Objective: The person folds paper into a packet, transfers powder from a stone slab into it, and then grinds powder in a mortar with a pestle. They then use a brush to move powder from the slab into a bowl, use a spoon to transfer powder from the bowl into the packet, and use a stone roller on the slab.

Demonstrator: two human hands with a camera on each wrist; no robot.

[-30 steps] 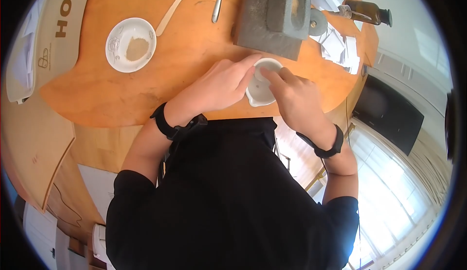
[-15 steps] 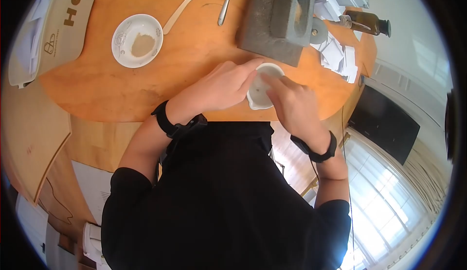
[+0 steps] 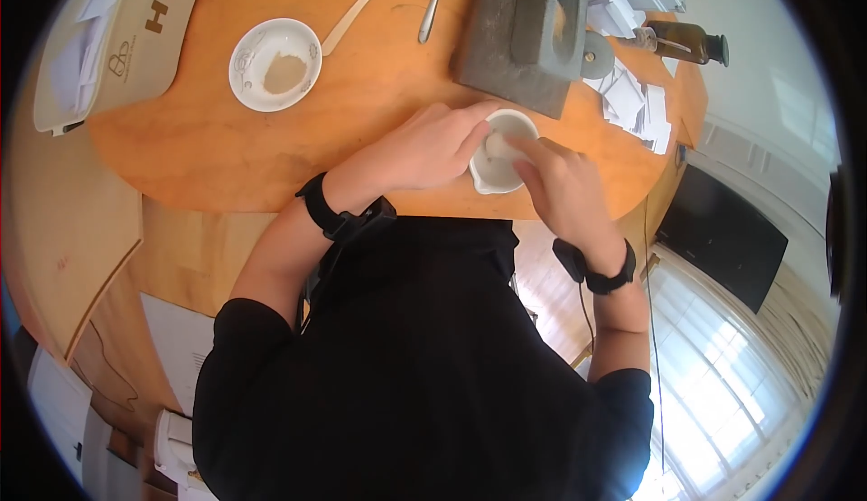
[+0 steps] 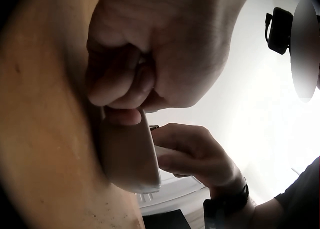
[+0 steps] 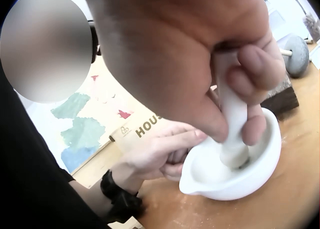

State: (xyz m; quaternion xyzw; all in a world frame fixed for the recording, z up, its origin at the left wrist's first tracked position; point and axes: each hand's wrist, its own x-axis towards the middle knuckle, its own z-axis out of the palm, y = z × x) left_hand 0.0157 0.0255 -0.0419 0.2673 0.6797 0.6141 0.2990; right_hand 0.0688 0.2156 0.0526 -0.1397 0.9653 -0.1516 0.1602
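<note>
A white porcelain mortar (image 3: pixel 489 179) with a pouring lip stands near the front edge of the wooden table. My left hand (image 3: pixel 433 147) holds it at its left side, thumb and forefinger at the rim; in the left wrist view a fingertip presses the mortar's outer wall (image 4: pixel 127 156). With curled fingers my right hand (image 3: pixel 567 185) grips a white pestle (image 5: pixel 232 106), tilted, its blunt end down inside the mortar. In the right wrist view a little dark matter shows beside that end. The fingers cover the pestle's top.
At the left stands a white bowl (image 3: pixel 248 54) with tan powder (image 3: pixel 284 74). Farther back lie a flat brush (image 3: pixel 357 12) and a metal utensil (image 3: pixel 432 13). A grey stone trough (image 3: pixel 515 68), stone wheel (image 3: pixel 598 55), paper slips (image 3: pixel 632 108) and brown bottle (image 3: pixel 686 41) stand beyond the mortar.
The right hand has shifted slightly with the pestle, whose end has moved about inside the mortar. The left hand keeps its hold on the mortar. The head view has swung a little.
</note>
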